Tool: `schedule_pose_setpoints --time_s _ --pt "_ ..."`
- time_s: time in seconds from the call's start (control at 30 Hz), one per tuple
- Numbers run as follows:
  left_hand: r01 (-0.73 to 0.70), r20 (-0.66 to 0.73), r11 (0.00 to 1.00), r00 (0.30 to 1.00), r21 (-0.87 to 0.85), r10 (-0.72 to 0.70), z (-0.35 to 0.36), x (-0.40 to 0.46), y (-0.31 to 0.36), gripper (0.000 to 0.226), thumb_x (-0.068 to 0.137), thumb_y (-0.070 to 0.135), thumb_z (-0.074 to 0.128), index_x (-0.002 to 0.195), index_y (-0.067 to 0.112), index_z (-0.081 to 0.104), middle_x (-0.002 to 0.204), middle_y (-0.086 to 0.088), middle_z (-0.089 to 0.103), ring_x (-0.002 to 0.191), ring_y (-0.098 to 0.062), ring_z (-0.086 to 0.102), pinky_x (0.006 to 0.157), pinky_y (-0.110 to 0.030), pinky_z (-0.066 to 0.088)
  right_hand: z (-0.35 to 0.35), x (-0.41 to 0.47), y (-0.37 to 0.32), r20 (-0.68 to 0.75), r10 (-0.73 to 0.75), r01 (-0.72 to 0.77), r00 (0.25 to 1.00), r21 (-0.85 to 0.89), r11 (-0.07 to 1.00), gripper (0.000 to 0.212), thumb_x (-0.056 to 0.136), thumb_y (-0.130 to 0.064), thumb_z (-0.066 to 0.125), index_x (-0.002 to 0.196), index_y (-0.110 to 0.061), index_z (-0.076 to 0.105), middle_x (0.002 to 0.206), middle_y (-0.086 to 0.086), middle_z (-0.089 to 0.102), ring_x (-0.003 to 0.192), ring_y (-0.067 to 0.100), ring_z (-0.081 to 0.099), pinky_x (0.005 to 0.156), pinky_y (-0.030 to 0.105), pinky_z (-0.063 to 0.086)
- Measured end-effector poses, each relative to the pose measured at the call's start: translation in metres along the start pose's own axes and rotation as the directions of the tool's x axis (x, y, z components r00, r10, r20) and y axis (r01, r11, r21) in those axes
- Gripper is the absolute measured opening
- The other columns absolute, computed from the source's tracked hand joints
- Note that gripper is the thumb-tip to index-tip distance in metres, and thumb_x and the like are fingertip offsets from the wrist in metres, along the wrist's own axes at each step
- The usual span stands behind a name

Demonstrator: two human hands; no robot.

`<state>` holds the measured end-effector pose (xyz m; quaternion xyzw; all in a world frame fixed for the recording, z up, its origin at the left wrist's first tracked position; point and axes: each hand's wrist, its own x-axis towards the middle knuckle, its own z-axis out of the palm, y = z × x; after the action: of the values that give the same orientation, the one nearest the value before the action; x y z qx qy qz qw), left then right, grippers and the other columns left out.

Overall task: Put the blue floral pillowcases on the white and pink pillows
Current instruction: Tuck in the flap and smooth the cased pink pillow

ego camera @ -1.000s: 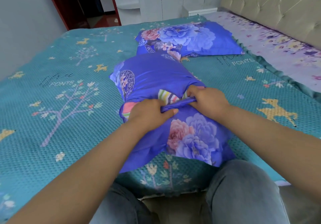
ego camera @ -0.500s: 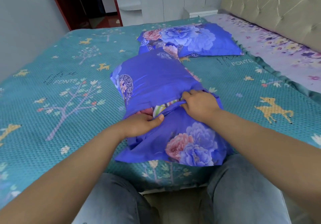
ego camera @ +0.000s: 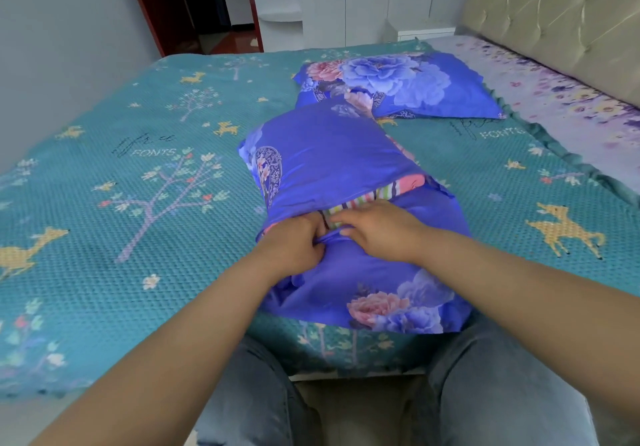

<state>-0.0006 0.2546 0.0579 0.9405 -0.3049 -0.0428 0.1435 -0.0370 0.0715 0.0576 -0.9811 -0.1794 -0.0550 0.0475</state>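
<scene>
A blue floral pillowcase (ego camera: pixel 332 165) lies in front of me on the bed, wrapped round a pillow whose striped pink and white end (ego camera: pixel 381 191) shows through the open slit. My left hand (ego camera: pixel 294 246) pinches the lower hem of the opening. My right hand (ego camera: pixel 377 231) lies beside it, fingers on the same hem and on the striped fabric. The loose lower flap (ego camera: pixel 381 293) with a pink flower spreads toward my knees. A second pillow in a blue floral case (ego camera: pixel 398 85) lies flat farther back.
The teal bedspread (ego camera: pixel 138 203) with trees and deer covers the bed. A lilac floral sheet (ego camera: pixel 571 99) and padded headboard (ego camera: pixel 554 19) are at the right. A grey wall is at the left, a doorway and white cupboards behind. My jeans-clad knees (ego camera: pixel 502 393) touch the bed edge.
Both hands have come together at the left part of the opening. More of the striped pillow end shows at the right of the slit. The view shifted slightly.
</scene>
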Motion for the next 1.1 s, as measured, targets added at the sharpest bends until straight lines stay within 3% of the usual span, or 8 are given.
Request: schedule_pose_setpoints --time_s 0.2,0.4,0.47,0.57,0.7,0.87,0.97,1.1 --pt "-0.073 0.045 0.988 0.997 0.135 0.067 0.007 -0.019 -0.025 0.012 0.078 0.033 0.061 0.083 0.026 0.054 0.099 0.002 0.061 0.096 -0.021 0.056 0.075 -0.030 0.041 -0.008 0.003 -0.037 0.205 0.089 -0.080 0.975 -0.050 0.996 0.065 0.076 -0.078 0.045 0.078 -0.015 0.060 0.071 0.003 0.060 0.069 0.025 0.055 0.060 0.033 0.038" --pt "-0.171 -0.117 0.953 0.972 0.251 0.205 0.021 -0.023 -0.027 0.037 0.072 0.041 0.045 0.093 0.017 0.063 0.097 -0.006 0.061 0.091 -0.030 0.060 0.076 -0.035 0.050 -0.039 0.019 -0.052 0.616 0.091 -0.098 0.783 -0.022 0.995 0.051 0.073 -0.056 0.070 0.094 -0.012 0.055 0.078 0.003 0.053 0.071 0.022 0.050 0.056 0.030 0.035" --pt "-0.141 -0.258 0.952 0.942 0.272 0.213 0.022 -0.022 -0.027 0.039 0.072 0.041 0.040 0.088 0.015 0.065 0.093 -0.008 0.060 0.079 -0.032 0.061 0.065 -0.035 0.050 -0.041 0.019 -0.051 0.535 0.148 -0.094 0.832 -0.126 0.988 0.042 0.079 -0.045 0.070 0.103 -0.014 0.055 0.096 0.005 0.059 0.088 0.026 0.056 0.066 0.031 0.040" --pt "-0.042 -0.449 0.992 0.889 0.123 0.093 0.026 -0.023 -0.020 0.035 0.076 0.043 0.045 0.086 0.016 0.065 0.092 -0.008 0.057 0.079 -0.031 0.056 0.067 -0.036 0.050 -0.021 0.008 -0.041 0.054 0.142 -0.118 0.988 -0.320 0.940 0.017 0.085 -0.017 0.055 0.100 -0.014 0.062 0.105 0.006 0.058 0.103 0.029 0.055 0.079 0.035 0.041" --pt "-0.081 -0.554 0.977 0.831 -0.196 -0.042 0.035 -0.028 -0.001 0.035 0.084 0.046 0.050 0.097 0.015 0.061 0.099 -0.006 0.055 0.090 -0.029 0.055 0.081 -0.039 0.048 -0.001 -0.002 -0.013 -0.369 0.074 -0.188 0.926 -0.283 0.940 0.021 0.064 -0.007 0.040 0.071 -0.010 0.060 0.077 0.008 0.058 0.052 0.028 0.058 0.040 0.025 0.031" --pt "-0.052 -0.391 0.889 0.909 -0.455 -0.147 0.057 -0.054 0.010 0.044 0.081 0.044 0.065 0.115 0.017 0.056 0.099 0.007 0.059 0.089 -0.012 0.057 0.074 -0.024 0.042 0.004 0.006 -0.001 -0.561 0.152 -0.287 0.814 -0.160 0.945 0.016 0.060 -0.004 0.063 0.076 -0.008 0.060 0.085 0.011 0.060 0.057 0.030 0.056 0.043 0.030 0.037" --pt "0.127 -0.291 0.827 0.897 -0.547 -0.331 0.059 -0.057 -0.004 0.021 0.079 0.033 0.073 0.072 0.027 0.054 0.058 0.010 0.051 0.062 -0.015 0.053 0.059 -0.026 0.035 0.010 0.006 -0.014 -0.608 0.169 -0.349 0.776 -0.189 0.918 0.018 0.068 -0.009 0.064 0.085 -0.013 0.060 0.087 0.011 0.055 0.072 0.030 0.053 0.062 0.038 0.033" --pt "-0.009 -0.314 0.873 0.935 -0.487 -0.165 0.056 -0.070 -0.016 0.032 0.079 0.039 0.068 0.059 0.017 0.055 0.060 0.004 0.052 0.061 -0.008 0.048 0.061 -0.025 0.038 0.012 -0.015 -0.037 -0.587 0.246 -0.386 0.771 -0.123 0.914 0.016 0.070 -0.017 0.058 0.085 -0.011 0.061 0.069 0.009 0.058 0.060 0.031 0.059 0.046 0.031 0.042"
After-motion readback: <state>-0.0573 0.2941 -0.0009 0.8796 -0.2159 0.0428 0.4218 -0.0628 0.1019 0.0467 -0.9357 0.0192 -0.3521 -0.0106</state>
